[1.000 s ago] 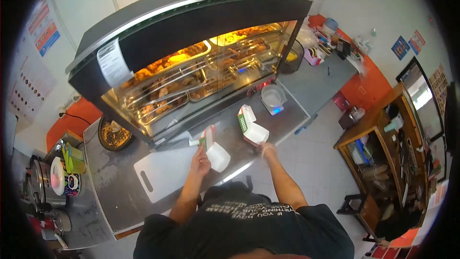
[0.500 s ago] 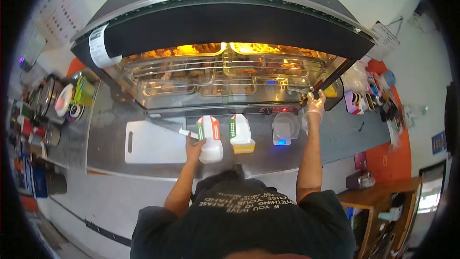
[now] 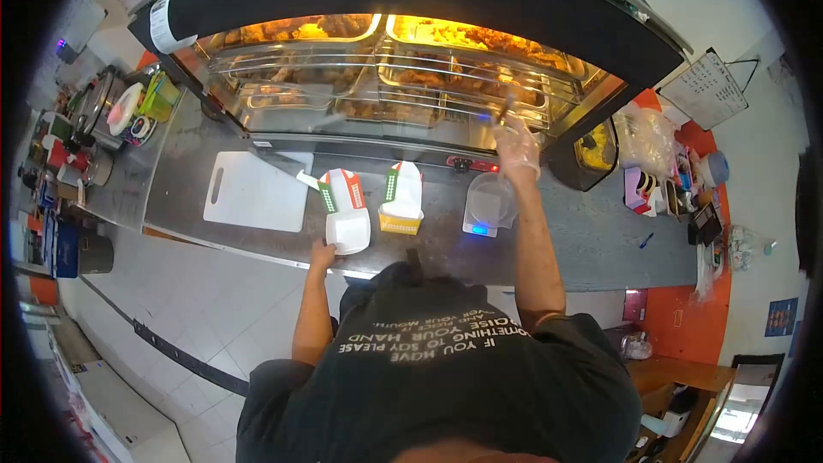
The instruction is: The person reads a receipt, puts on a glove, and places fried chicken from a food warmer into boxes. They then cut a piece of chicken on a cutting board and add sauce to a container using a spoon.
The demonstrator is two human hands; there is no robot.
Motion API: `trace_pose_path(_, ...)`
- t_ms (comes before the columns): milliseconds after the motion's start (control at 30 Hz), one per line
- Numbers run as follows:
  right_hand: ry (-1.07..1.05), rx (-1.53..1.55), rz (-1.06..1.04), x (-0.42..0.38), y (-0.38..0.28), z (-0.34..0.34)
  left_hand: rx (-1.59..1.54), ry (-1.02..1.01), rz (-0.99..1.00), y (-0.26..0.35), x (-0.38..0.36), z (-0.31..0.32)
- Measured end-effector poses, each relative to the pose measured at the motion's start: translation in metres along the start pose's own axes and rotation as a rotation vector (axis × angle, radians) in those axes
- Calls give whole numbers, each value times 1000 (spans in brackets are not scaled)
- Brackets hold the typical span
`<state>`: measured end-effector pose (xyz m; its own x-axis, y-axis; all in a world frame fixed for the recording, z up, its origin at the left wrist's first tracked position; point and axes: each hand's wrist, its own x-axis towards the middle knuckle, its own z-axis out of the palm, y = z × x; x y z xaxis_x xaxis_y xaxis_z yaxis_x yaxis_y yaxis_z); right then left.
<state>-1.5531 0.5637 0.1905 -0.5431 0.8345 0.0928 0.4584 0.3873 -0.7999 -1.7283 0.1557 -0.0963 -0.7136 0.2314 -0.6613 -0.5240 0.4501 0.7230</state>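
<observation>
My left hand [image 3: 322,254] grips the near left corner of an open takeaway box [image 3: 347,231], white inside with green and red on its raised lid. Beside it stands a second open takeaway box [image 3: 400,213] with a yellow front. My right hand [image 3: 519,153], in a clear plastic glove, is raised at the lower right front of the heated display cabinet [image 3: 326,133]. Its fingers are blurred, and I cannot tell what they hold. Trays of browned food [image 3: 463,37] sit inside the cabinet. Below the right hand, a clear round tub [image 3: 490,197] rests on a lit scale [image 3: 480,229].
A white cutting board [image 3: 257,193] lies to the left, with a white-handled knife [image 3: 296,173] across its far right corner. Right of the cabinet are a dark bin of yellow food [image 3: 596,150] and plastic bags [image 3: 647,137]. A pen [image 3: 645,240] lies on the right counter.
My right hand has moved left from the cabinet's right edge to its lower front. My left hand has slid to the box's near corner. The camera view has shifted.
</observation>
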Motion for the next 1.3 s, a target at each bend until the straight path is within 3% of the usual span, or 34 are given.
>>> trace_pose_path(67,-172,-82,-259,-2,-8,-7,-72,-95,8,-3,-9,-6)
trace_pose_path(133,3,-561,-258,21,3,-1,-201,-282,-36,13,-24,-16)
trace_pose_path(200,324,-807,-122,38,13,-4,-235,-248,-32,29,-41,-24)
trace_pose_path(267,243,-871,-253,78,55,-13,-357,-215,43,33,-49,-35)
trace_pose_path(300,201,-733,-347,78,50,-21,-413,-233,41,31,-49,-42)
trace_pose_path(433,94,-797,-365,51,30,-19,-482,-249,102,32,-50,-59)
trace_pose_path(467,21,-1025,-574,32,27,-24,-480,-261,99,39,-56,-62)
trace_pose_path(567,4,-921,-358,7,40,0,-516,-196,127,53,-67,-64)
trace_pose_path(633,88,-608,-347,-25,29,6,-492,-227,120,51,-56,-69)
trace_pose_path(767,58,-507,-352,-49,21,14,-429,-262,139,75,-52,-69)
trace_pose_path(900,190,-490,-351,-55,-11,7,-429,-313,195,102,-54,-66)
trace_pose_path(1000,243,-550,-194,-22,-7,-4,-464,-362,225,114,-60,-61)
trace_pose_path(1100,296,-791,-435,31,6,-8,-477,-518,303,121,-75,-54)
trace_pose_path(1200,234,-917,-353,77,-14,-7,-533,-584,249,122,-81,-49)
trace_pose_path(1233,21,-971,-227,104,6,-2,-536,-583,253,122,-85,-48)
trace_pose_path(1300,-189,-1018,-111,122,8,3,-524,-560,213,125,-93,-44)
